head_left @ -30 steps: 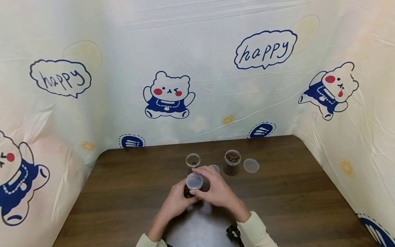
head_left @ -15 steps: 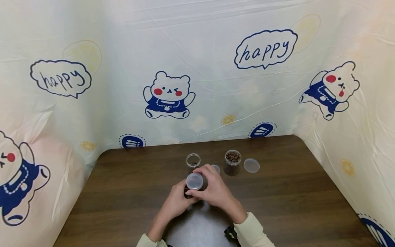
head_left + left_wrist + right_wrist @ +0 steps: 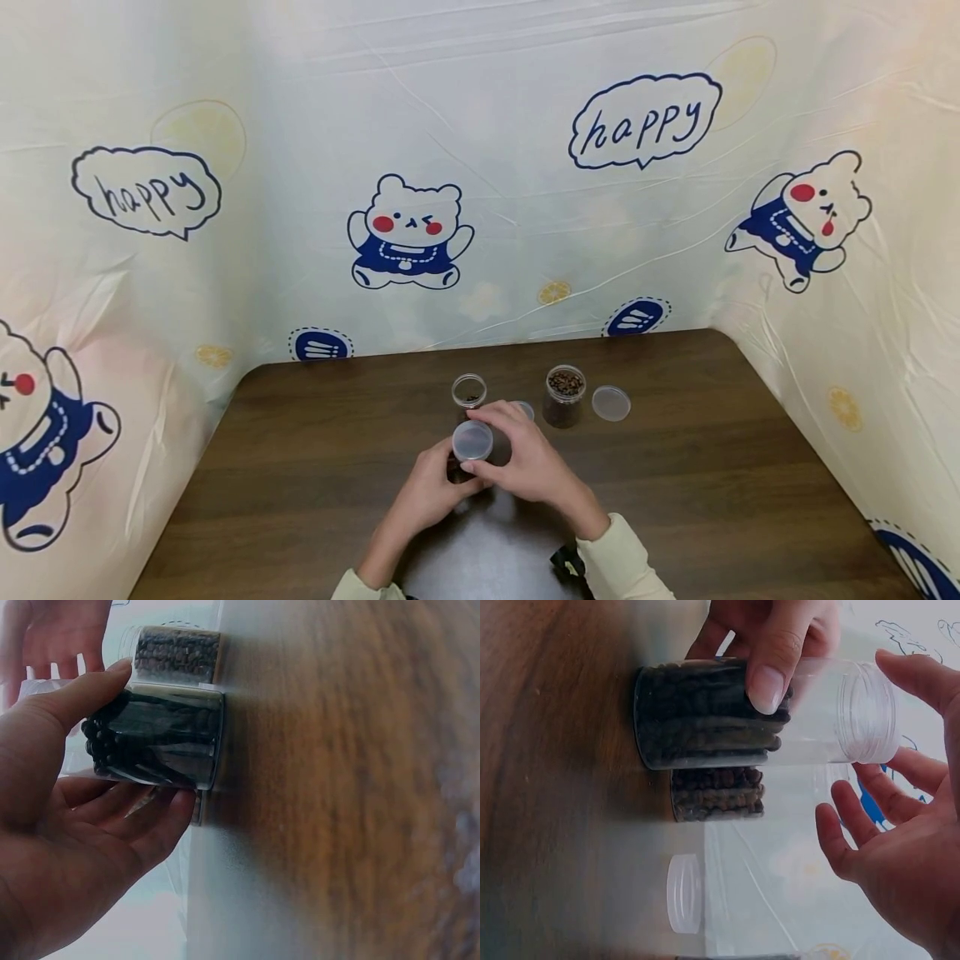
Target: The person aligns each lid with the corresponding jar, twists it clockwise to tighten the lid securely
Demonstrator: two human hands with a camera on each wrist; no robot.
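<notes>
A clear jar [image 3: 705, 712] about half to two-thirds full of dark coffee beans stands upright at the tabletop. My left hand [image 3: 427, 492] grips its body, thumb on one side and fingers on the other. On the jar's mouth sits a translucent lid [image 3: 472, 440]. Thumb and index finger of my right hand [image 3: 528, 462] pinch the lid's rim from opposite sides, while the other fingers spread free of it in the right wrist view. The left wrist view shows the beans [image 3: 105, 746] through the jar's wall; the left hand hides part of them.
Behind the hands stand an uncovered jar [image 3: 469, 390] with beans low inside and another uncovered jar [image 3: 564, 404] of coffee beans. One loose lid [image 3: 611, 403] lies right of the latter; a second lid [image 3: 525, 409], partly hidden, lies between the jars. A patterned curtain [image 3: 525, 208] surrounds the wooden table [image 3: 712, 467].
Around the lid, my right hand turned a little, thumb shifting left, then returned to about its earlier pose. My left hand and the jar stayed in place.
</notes>
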